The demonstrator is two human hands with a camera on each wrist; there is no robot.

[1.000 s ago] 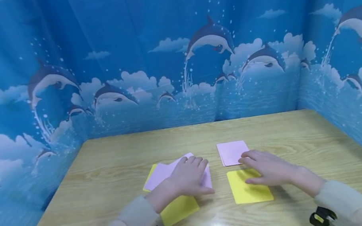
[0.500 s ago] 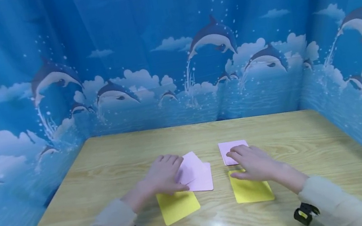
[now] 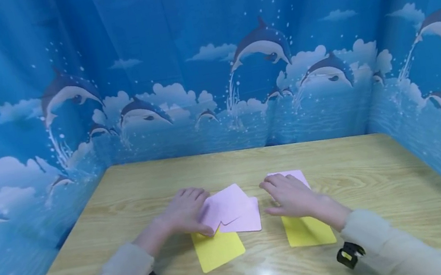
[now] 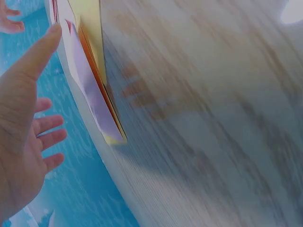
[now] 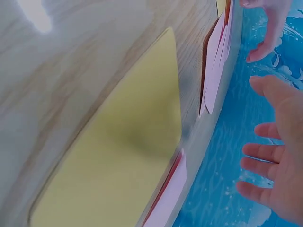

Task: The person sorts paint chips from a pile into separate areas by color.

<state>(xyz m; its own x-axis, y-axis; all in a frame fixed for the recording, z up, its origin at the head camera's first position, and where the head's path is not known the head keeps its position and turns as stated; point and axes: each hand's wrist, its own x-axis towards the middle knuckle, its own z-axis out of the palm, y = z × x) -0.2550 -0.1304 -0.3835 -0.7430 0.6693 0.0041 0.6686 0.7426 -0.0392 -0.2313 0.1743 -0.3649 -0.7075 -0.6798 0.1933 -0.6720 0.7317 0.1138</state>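
My left hand (image 3: 185, 212) is over the left edge of overlapping pink square cards (image 3: 232, 204), fingers loosely extended and holding nothing. In the left wrist view its thumb overlaps the cards, and a yellow corner (image 4: 116, 140) sticks out beneath a pink one. A yellow card (image 3: 219, 250) lies just in front of that group. My right hand (image 3: 290, 195) hovers, fingers relaxed, above two squares on the right. One is a pink card (image 3: 298, 176), partly hidden behind the hand; nearer me lies a yellow card (image 3: 309, 231). Red shows along the pink card's edge (image 5: 163, 187) in the right wrist view.
All the cards lie on a wood-grain table (image 3: 139, 181). A blue dolphin-print curtain (image 3: 167, 34) surrounds its back and sides. Dark devices, such as the right wrist camera (image 3: 349, 255), sit at both cuffs.
My left hand has drawn leftward off the middle of the pink cards, uncovering more of them. My right hand has shifted left and slightly away from me, exposing more of the yellow card.
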